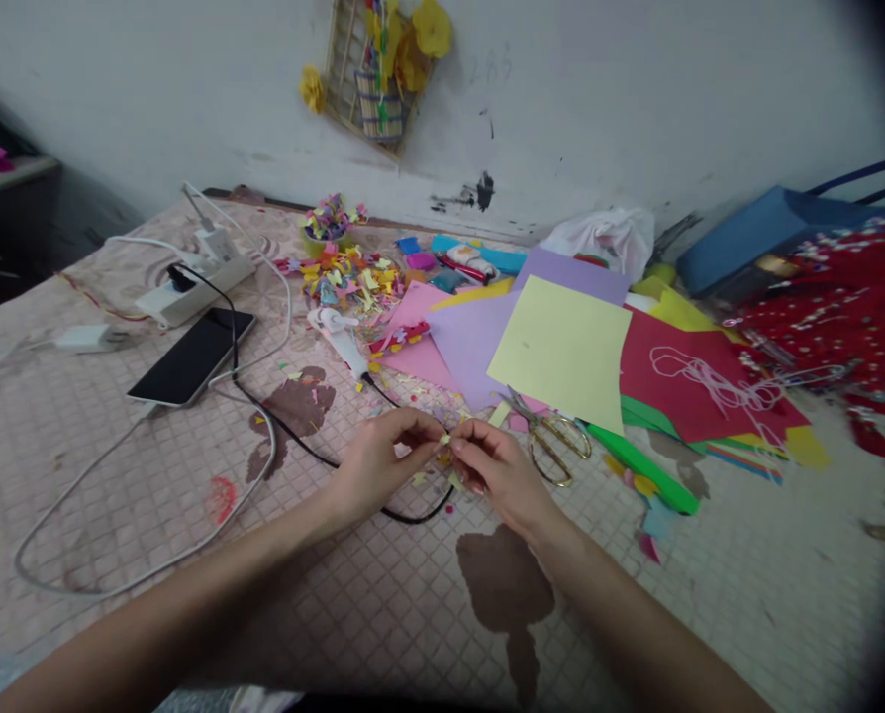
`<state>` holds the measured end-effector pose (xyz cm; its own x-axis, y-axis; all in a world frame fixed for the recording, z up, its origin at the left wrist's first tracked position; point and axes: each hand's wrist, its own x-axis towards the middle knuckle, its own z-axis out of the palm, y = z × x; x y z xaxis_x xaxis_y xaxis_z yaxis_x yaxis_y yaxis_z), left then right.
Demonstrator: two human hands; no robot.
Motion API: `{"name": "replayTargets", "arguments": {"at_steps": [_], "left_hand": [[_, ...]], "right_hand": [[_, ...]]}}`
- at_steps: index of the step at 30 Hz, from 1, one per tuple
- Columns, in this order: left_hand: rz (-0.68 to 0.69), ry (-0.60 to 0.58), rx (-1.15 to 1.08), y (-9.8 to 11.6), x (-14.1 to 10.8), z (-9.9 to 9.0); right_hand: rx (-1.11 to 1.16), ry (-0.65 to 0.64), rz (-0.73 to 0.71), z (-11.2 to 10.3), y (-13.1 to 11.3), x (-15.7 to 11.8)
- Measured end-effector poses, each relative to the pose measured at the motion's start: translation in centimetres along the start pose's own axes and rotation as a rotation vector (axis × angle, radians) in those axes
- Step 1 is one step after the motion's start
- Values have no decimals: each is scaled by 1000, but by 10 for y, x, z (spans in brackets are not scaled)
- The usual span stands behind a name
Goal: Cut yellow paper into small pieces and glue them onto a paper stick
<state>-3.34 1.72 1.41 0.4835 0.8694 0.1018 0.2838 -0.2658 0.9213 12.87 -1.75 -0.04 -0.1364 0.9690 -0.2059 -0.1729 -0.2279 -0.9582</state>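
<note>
My left hand (387, 454) and my right hand (498, 467) meet fingertip to fingertip above the table, both closed in a pinch. Between them is a tiny piece of pale yellow paper (445, 439), partly covered by the fingers. Just right of my right hand lie gold-handled scissors (553, 441), their blades towards the coloured sheets. A white glue gun (343, 342) rests beyond my left hand, its black cord (294, 443) passing close by. Small paper scraps (419, 479) are scattered beneath my hands.
A pale yellow sheet (561, 347) tops several coloured papers. Cut paper pieces (360, 277) are heaped at the back, beside a small pot (328, 233). On the left are a phone (192, 356), a power strip (194, 292) and looping white cable (146, 584). A green strip (642, 468) lies right.
</note>
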Motion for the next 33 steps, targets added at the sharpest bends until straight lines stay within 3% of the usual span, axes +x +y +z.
{"name": "replayTargets", "arguments": {"at_steps": [11,33], "left_hand": [[-7,-20,-27,-4,1,-1],[-4,-32,-72,-4,0,-1]], "right_hand": [[-111,-11,-35,-3,1,0],[-127,-24,-36,-2,0,0]]}}
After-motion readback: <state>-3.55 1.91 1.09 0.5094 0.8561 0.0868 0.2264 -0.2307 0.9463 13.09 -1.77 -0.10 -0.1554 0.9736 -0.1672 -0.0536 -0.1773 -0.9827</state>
